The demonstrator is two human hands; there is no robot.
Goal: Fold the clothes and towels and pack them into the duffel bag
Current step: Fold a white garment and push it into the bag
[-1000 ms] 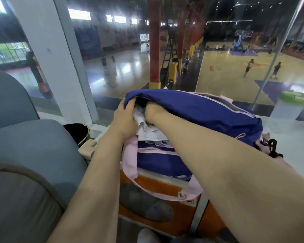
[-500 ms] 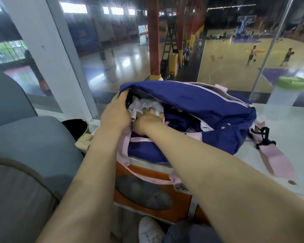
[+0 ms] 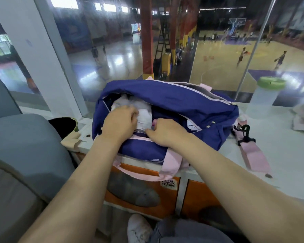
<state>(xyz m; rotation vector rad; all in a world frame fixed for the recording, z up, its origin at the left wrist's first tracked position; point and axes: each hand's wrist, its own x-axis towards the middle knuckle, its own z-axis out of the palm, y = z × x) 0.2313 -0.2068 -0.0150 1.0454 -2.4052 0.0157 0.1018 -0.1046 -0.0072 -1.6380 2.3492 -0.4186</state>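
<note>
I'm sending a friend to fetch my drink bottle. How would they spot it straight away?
Start at the blue duffel bag on the white counter by the window. Look past its right end, against the glass: the bottle stands upright there. It is the only clear container, capped by a green lid.

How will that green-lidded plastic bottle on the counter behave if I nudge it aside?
The bottle stands tall and narrow, so a push near its green lid would probably tip it rather than slide it. Its translucent body looks empty, so it is likely light. It stands close to the duffel bag, so push low and gently.
</note>
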